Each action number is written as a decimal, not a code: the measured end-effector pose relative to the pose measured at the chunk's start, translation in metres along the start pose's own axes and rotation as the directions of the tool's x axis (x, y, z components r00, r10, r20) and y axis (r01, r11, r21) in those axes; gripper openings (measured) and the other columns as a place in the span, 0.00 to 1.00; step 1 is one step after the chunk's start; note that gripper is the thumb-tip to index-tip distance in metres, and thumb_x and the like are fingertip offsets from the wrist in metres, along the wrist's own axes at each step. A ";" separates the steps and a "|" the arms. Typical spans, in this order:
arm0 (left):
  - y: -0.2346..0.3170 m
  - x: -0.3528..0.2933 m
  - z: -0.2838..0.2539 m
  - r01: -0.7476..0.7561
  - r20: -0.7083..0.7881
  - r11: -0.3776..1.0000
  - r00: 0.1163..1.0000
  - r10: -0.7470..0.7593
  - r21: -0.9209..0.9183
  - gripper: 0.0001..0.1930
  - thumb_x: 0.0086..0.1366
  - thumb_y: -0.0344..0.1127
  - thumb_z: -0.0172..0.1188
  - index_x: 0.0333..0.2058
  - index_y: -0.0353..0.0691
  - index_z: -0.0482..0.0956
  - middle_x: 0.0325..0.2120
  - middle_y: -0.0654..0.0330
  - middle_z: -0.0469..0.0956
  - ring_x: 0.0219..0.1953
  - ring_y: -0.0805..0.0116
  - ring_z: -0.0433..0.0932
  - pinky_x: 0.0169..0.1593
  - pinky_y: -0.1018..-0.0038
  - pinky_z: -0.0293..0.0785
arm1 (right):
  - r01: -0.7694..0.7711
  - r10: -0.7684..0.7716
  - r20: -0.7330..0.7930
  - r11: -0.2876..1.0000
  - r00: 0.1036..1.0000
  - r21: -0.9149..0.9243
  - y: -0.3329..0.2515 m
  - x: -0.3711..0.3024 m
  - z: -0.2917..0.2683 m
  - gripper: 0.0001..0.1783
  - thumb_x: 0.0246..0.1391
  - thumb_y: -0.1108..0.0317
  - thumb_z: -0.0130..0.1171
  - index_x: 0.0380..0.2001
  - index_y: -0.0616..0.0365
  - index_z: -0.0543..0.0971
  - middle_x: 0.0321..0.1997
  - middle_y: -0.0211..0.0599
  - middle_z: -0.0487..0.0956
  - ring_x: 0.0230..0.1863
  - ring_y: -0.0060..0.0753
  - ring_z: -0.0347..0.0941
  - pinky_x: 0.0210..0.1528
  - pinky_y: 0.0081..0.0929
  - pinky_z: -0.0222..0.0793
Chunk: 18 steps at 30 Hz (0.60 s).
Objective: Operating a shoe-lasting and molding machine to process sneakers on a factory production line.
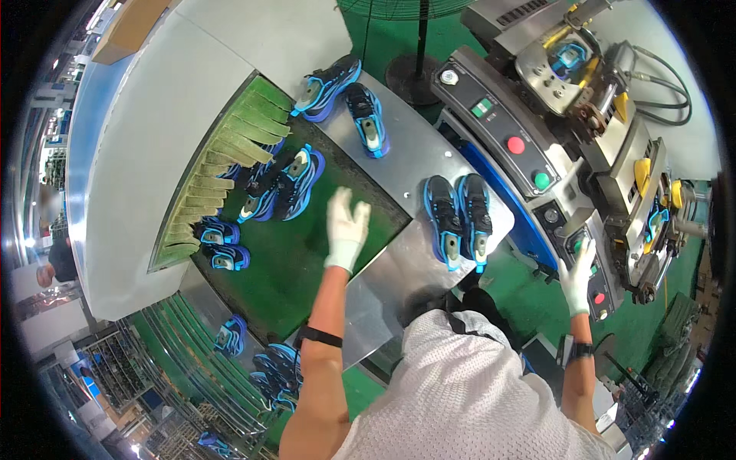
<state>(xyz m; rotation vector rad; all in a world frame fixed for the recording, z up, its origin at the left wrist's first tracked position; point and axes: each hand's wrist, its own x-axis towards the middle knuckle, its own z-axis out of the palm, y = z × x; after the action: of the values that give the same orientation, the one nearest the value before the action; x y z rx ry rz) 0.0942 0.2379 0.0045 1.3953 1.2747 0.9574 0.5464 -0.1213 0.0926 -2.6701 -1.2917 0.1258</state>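
My left hand (pixel 347 228), in a white glove, hovers over the green conveyor belt (pixel 268 295). Its fingers are spread and hold nothing. To its left, several black and blue sneakers (pixel 297 184) ride on the belt, some partly under the green strip curtain (pixel 230 157). My right hand (pixel 576 282), also gloved, reaches to the machine's control panel (pixel 548 213), its outstretched fingers at a green button. Between my hands, a pair of sneakers (pixel 443 218) stands side by side on the metal table (pixel 383 295). Two more sneakers (pixel 366 119) rest on the metal surface farther back.
At the right, a machine has two stations, an upper clamp (pixel 558 65) and a lower clamp (pixel 650 222), each with a blue-trimmed shoe inside. More shoes (pixel 276 372) sit at the lower left near a roller conveyor (pixel 184 360). A fan stand (pixel 418 77) rises behind the table.
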 end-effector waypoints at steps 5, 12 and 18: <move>-0.034 0.118 -0.103 0.113 -0.314 0.741 0.940 0.137 0.662 0.41 0.51 0.44 0.77 0.58 0.28 0.68 0.56 0.39 0.70 0.60 0.41 0.68 0.64 0.54 0.65 | -0.293 0.268 0.166 0.943 0.949 0.155 -0.010 -0.101 0.008 0.48 0.55 0.69 0.65 0.73 0.65 0.52 0.79 0.59 0.46 0.80 0.54 0.43 0.78 0.39 0.41; -0.067 0.124 -0.108 0.054 -0.282 0.783 0.946 0.157 0.619 0.37 0.54 0.49 0.75 0.53 0.30 0.73 0.48 0.44 0.78 0.54 0.45 0.76 0.58 0.58 0.70 | -0.417 0.266 0.573 0.897 0.776 0.148 -0.079 -0.125 0.020 0.44 0.55 0.58 0.65 0.69 0.69 0.60 0.75 0.62 0.55 0.77 0.55 0.50 0.76 0.38 0.49; -0.051 0.046 -0.096 0.097 -0.091 0.788 0.994 -0.052 0.608 0.31 0.63 0.52 0.65 0.54 0.31 0.73 0.50 0.42 0.78 0.53 0.44 0.77 0.55 0.58 0.72 | -0.100 -0.091 0.481 0.929 0.872 0.356 -0.158 -0.055 -0.003 0.40 0.58 0.56 0.62 0.67 0.67 0.62 0.72 0.64 0.59 0.74 0.59 0.56 0.75 0.41 0.53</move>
<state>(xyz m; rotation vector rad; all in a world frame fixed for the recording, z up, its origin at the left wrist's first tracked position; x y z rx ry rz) -0.0035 0.2964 -0.0279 1.7922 1.7821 0.5465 0.3910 -0.0679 0.1257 -2.3804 -1.2217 1.0073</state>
